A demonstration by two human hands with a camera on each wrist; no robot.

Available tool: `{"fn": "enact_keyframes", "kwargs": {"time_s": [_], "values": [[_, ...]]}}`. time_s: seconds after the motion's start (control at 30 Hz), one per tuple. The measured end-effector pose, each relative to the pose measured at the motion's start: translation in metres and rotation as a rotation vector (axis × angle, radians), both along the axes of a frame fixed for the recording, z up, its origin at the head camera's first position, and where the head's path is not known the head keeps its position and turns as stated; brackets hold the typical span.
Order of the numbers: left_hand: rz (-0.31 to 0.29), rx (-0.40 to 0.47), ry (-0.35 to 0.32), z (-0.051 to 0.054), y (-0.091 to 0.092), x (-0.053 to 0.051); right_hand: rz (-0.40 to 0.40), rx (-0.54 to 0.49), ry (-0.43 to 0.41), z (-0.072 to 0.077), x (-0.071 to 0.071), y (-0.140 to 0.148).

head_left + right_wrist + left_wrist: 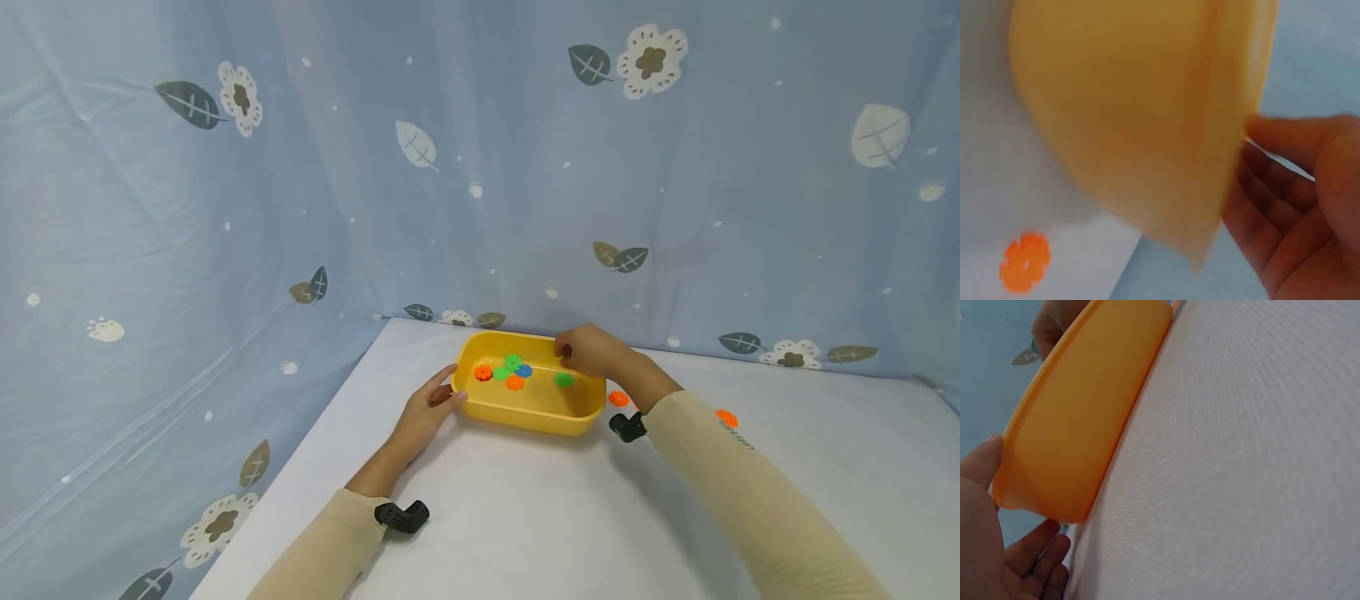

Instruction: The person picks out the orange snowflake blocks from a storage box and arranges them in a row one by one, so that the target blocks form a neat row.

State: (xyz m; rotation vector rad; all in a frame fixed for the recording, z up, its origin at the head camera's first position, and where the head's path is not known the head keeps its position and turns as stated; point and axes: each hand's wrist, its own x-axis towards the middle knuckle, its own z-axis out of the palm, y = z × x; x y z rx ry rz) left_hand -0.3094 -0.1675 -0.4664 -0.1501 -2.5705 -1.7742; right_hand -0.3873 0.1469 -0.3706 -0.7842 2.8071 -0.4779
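A yellow plastic basin (525, 412) stands on the white table and holds several flower-shaped plastic discs, among them a red disc (483, 373), a blue disc (524, 371) and an orange disc (514, 382). My left hand (429, 410) grips the basin's left end, its thumb at the rim and a finger against the outer wall in the left wrist view. Over the back right rim reaches my right hand (592, 350), fingers loosely bent down into the basin. A blurred green disc (564, 380) shows just below them, apart from the hand. The basin wall hides these fingertips in the right wrist view.
Right of the basin, an orange disc (618, 398) lies on the white table (525, 508), partly beside the right wrist. Another orange disc (727, 417) lies farther right, by the sleeve. A blue patterned curtain (510, 167) hangs along the table's back and left edges.
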Motion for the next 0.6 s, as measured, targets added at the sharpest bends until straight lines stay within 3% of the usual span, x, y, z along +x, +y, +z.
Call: {"fn": "enact_keyframes", "kwargs": {"time_s": [0.1,0.23,0.37,0.5,0.6], "values": [[0.003,-0.01,-0.003,-0.002,0.001,0.0,0.01,0.009,-0.19,-0.004,0.004,-0.01],[0.003,-0.022,0.016,-0.001,0.002,0.001,-0.015,0.124,-0.452,-0.007,0.012,-0.019],[-0.009,-0.015,0.028,0.002,0.003,0.001,0.035,0.197,-0.578,-0.012,0.014,-0.026],[-0.018,-0.008,0.022,0.003,0.002,-0.002,0.086,0.149,-0.667,-0.019,0.012,-0.04],[-0.007,-0.018,0.012,0.003,0.001,-0.003,0.118,0.122,-0.673,-0.023,0.009,-0.057]]}}
